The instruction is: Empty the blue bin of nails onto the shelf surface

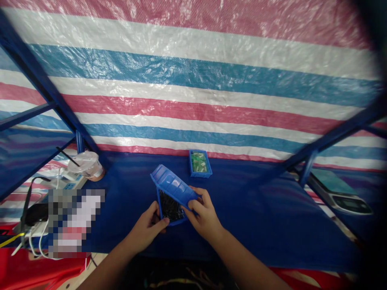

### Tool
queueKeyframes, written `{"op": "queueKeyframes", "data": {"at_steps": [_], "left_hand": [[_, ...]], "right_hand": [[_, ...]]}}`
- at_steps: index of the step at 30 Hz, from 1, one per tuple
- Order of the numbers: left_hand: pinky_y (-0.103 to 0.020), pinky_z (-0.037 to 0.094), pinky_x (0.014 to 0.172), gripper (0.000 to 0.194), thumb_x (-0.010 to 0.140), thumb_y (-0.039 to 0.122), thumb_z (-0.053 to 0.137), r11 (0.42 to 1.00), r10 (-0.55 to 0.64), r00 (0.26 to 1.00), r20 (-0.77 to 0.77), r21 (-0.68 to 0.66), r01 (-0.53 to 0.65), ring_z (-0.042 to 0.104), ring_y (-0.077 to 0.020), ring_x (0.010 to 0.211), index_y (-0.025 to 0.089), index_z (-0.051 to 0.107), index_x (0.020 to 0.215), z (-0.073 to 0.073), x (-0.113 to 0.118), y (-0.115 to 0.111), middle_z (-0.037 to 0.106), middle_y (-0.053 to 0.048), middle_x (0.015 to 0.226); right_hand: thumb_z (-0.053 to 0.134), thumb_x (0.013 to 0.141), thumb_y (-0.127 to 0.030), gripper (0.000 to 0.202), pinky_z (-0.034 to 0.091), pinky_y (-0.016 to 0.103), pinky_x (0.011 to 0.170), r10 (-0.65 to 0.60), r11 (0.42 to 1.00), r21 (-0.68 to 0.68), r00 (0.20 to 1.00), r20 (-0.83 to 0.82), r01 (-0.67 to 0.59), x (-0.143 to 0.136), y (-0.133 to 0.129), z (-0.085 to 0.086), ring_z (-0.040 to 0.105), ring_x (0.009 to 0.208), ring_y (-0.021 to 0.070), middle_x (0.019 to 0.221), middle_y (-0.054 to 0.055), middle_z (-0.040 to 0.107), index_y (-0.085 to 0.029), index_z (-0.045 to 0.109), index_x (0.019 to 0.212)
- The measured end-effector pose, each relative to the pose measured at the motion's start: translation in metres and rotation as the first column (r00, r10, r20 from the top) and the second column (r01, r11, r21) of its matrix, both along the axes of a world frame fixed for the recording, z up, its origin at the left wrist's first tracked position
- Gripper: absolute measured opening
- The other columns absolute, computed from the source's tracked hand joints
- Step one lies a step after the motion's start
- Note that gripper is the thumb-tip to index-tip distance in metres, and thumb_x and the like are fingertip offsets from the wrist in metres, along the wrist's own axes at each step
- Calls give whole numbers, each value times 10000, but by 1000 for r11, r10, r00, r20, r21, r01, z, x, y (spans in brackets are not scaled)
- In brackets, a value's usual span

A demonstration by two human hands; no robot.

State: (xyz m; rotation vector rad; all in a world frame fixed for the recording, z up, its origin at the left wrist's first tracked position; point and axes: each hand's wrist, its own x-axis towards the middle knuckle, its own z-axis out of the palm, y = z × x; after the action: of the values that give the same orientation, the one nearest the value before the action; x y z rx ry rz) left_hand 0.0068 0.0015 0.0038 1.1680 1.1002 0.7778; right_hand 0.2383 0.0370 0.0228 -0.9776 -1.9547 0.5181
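Your left hand [149, 227] grips the near-left edge of a small blue tray [170, 209] full of dark small parts, which rests on the blue tabletop [256, 213]; your right hand [203, 213] holds a second blue tray [173, 185], tilted, over the first one; further back stands a blue tray with green parts [200, 163]; far left, a plastic cup [87, 164] with a straw.

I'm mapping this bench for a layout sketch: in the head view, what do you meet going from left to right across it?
Clear plastic cup with straw → left hand → small blue tray of green parts → grey weighing scale.
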Motion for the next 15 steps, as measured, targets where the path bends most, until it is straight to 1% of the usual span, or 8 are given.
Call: {"op": "queueKeyframes", "data": {"at_steps": [2,4,7,9,12,14,15], "left_hand": [[-284,545,700,335,878,466,659,1000,1,1000,10,5,-1,548,-136,751,200,456,905,-2,-1,0,503,7,837],[-279,538,695,331,874,461,665,1000,8,1000,11,4,-8,558,-136,745,200,465,913,-3,-1,0,515,7,838],[-265,519,679,328,875,459,666,1000,11,1000,-3,3,-11,583,-136,732,198,475,935,-6,-2,0,533,6,835],[-264,516,677,329,881,460,661,1000,8,1000,-12,10,-7,594,-137,728,195,474,939,-8,-3,0,537,4,829],[-267,519,678,337,884,469,656,1000,10,1000,-21,22,-10,594,-137,726,191,473,933,-10,-2,0,536,3,824],[-267,522,673,346,876,477,662,1000,19,999,-28,17,-18,587,-138,733,191,476,930,-10,-1,0,540,-1,835],[-267,524,670,352,869,482,668,1000,23,999,-29,12,-23,583,-139,737,192,477,925,-10,-1,0,541,-2,838]], "right_hand": [[606,906,-143,115,548,415,970,-12,1000,27,1000,-4,12,2,-1,-4,512,1263,278,1275,120,447,-222,599,822],[617,897,-140,121,553,426,957,-40,998,53,999,-31,41,3,-4,-6,522,1252,284,1281,120,449,-222,595,811],[646,872,-131,157,553,419,923,-101,989,100,989,-104,112,3,-7,-3,552,1199,279,1273,115,468,-216,573,762],[668,860,-148,189,539,418,921,-162,978,108,976,-144,179,3,-7,0,566,1156,271,1246,108,490,-213,549,728],[710,848,-222,232,506,434,949,-262,962,34,950,-167,271,3,2,-1,562,1114,269,1149,99,521,-213,514,723],[726,846,-289,256,504,427,937,-285,958,-60,938,-196,279,3,12,-7,564,1077,260,1080,89,523,-215,502,747],[729,845,-328,277,520,405,898,-285,958,-106,929,-237,267,3,19,-11,573,1031,245,1051,81,521,-215,493,756]]}}
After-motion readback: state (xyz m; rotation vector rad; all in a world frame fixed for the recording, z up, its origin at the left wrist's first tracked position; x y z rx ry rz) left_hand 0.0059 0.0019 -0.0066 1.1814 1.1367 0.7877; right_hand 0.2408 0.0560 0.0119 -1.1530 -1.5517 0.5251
